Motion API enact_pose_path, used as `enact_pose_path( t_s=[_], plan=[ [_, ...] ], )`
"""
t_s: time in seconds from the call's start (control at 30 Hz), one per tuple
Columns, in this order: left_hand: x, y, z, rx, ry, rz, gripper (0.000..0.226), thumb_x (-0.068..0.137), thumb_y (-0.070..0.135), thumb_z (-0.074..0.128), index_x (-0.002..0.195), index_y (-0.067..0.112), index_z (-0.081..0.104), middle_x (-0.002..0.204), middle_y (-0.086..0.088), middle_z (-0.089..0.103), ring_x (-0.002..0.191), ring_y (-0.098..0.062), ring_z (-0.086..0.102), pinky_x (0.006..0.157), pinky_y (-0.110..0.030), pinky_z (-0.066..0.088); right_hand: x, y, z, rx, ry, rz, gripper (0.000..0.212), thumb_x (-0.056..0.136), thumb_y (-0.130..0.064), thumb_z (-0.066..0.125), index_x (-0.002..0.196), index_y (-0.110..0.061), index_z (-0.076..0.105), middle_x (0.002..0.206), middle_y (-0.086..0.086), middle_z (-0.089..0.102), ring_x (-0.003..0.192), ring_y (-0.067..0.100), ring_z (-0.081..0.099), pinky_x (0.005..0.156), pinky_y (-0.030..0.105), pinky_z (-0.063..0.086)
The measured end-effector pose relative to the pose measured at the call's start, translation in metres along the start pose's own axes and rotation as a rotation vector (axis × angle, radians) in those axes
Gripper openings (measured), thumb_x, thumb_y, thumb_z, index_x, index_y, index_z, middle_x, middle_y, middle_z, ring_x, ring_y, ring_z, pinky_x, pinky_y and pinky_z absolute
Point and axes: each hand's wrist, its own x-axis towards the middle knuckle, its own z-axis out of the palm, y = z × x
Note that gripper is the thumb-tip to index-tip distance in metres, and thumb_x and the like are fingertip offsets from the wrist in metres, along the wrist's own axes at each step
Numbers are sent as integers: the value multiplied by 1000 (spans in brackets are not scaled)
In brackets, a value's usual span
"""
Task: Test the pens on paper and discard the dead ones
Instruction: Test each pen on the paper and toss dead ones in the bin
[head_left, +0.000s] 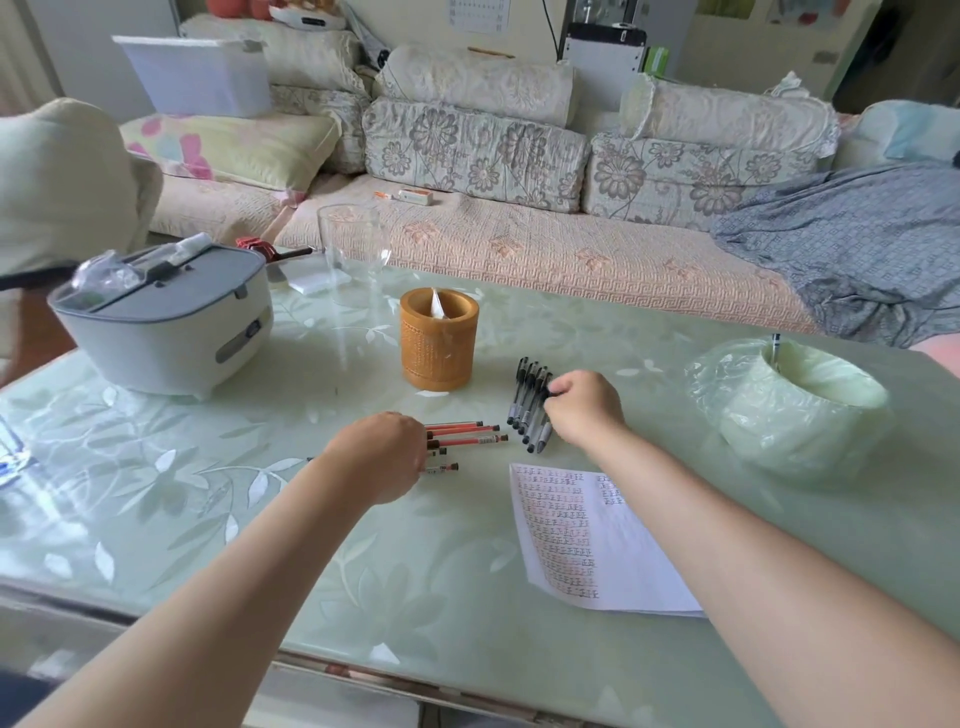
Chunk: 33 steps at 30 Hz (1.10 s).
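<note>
Several red pens (467, 435) lie side by side on the green table (156, 467), and my left hand (382, 457) covers their left ends with its fingers curled down over them. To their right is a bunch of black pens (527, 400). My right hand (587, 408) rests on this bunch, fingers curled round the pens on its right side. A sheet of paper (597, 540) filled with rows of red and black test marks lies in front of my right arm. A small bin lined with a pale plastic bag (800, 405) at the right holds one pen (775, 347) standing upright.
A brown woven pen holder (438, 340) stands behind the pens. A grey and white lidded appliance (166, 322) sits at the left, an upright clear glass (353, 249) behind it. A sofa with cushions runs along the table's far side.
</note>
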Motion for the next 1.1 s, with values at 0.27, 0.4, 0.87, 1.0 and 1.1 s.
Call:
enact_pose_path(
  t_s=[0.27, 0.4, 0.87, 1.0, 1.1],
  plan=[
    [-11, -4, -5, -96, 59, 63, 13, 90, 26, 61, 100, 29, 68, 102, 2, 63, 97, -21, 60, 78, -31, 49, -61, -35, 23, -274, -425, -501, 15, 81, -34, 69, 95, -36, 74, 97, -14, 72, 90, 9, 65, 82, 26, 52],
    [-14, -3, -13, -215, 90, 140, 11, 88, 24, 65, 97, 27, 70, 98, 3, 65, 93, -18, 59, 80, -30, 48, -66, -33, 21, -262, -455, -548, 12, 83, -37, 71, 95, -35, 73, 94, -12, 71, 88, 11, 64, 81, 30, 53],
    [-25, 33, -37, -273, 135, 150, 15, 90, 30, 63, 104, 25, 69, 89, 1, 65, 78, -18, 56, 68, -30, 47, -74, 9, -56, -294, -242, -464, 7, 88, -29, 62, 92, -31, 67, 84, -16, 62, 87, 12, 58, 79, 29, 47],
    [-27, 63, -39, -365, 172, 223, 14, 88, 31, 67, 101, 25, 69, 92, 5, 69, 81, -17, 61, 73, -33, 53, -90, 13, -69, -355, -200, -585, 18, 92, -30, 57, 108, -30, 66, 103, -11, 66, 101, 17, 58, 90, 33, 46],
    [-26, 84, -39, -441, 195, 272, 11, 86, 31, 69, 97, 28, 68, 86, 10, 68, 77, -13, 62, 70, -31, 52, -98, 18, -75, -336, -237, -562, 25, 96, -27, 50, 118, -28, 62, 111, -8, 64, 101, 17, 58, 84, 31, 44]
  ],
)
